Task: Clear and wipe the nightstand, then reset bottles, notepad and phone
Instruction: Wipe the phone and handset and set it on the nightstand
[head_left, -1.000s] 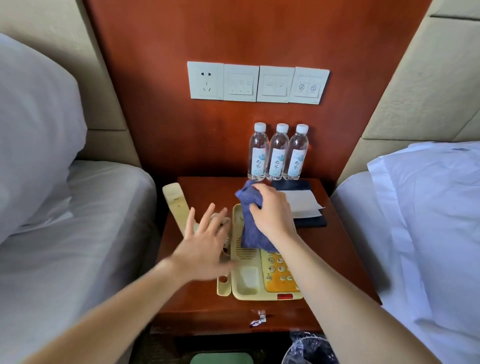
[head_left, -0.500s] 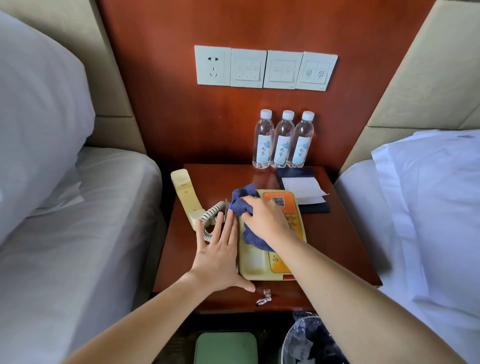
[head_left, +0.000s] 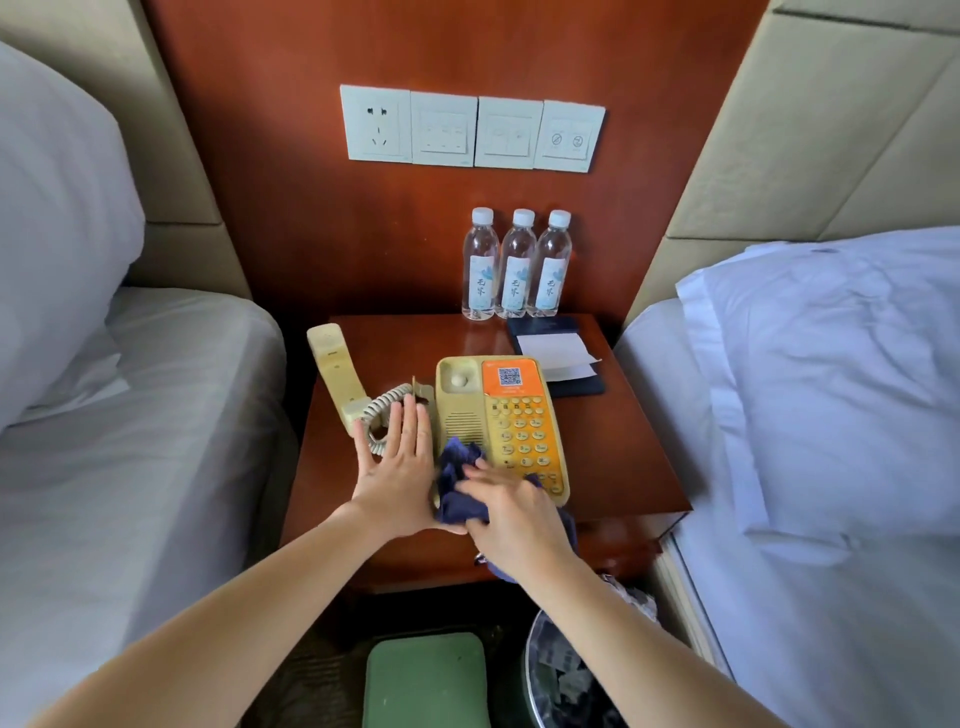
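A yellow phone base (head_left: 498, 415) with an orange keypad sits on the red-brown nightstand (head_left: 623, 462). Its handset (head_left: 335, 374) lies off the cradle at the left, joined by a coiled cord (head_left: 382, 408). My right hand (head_left: 511, 512) presses a dark blue cloth (head_left: 457, 478) onto the near left corner of the base. My left hand (head_left: 397, 467) lies flat, fingers spread, against the base's left side. Three water bottles (head_left: 517, 265) stand in a row at the back. A dark notepad holder with white paper (head_left: 556, 356) lies behind the phone on the right.
Beds with white linen flank the nightstand, left (head_left: 130, 441) and right (head_left: 831, 415). A wall plate with a socket and switches (head_left: 470, 130) is above. On the floor in front are a green stool (head_left: 426, 680) and a lined waste bin (head_left: 566, 675).
My right hand has dragged the cloth down the phone base from its far end to its near left corner. My left hand has settled flat beside the base.
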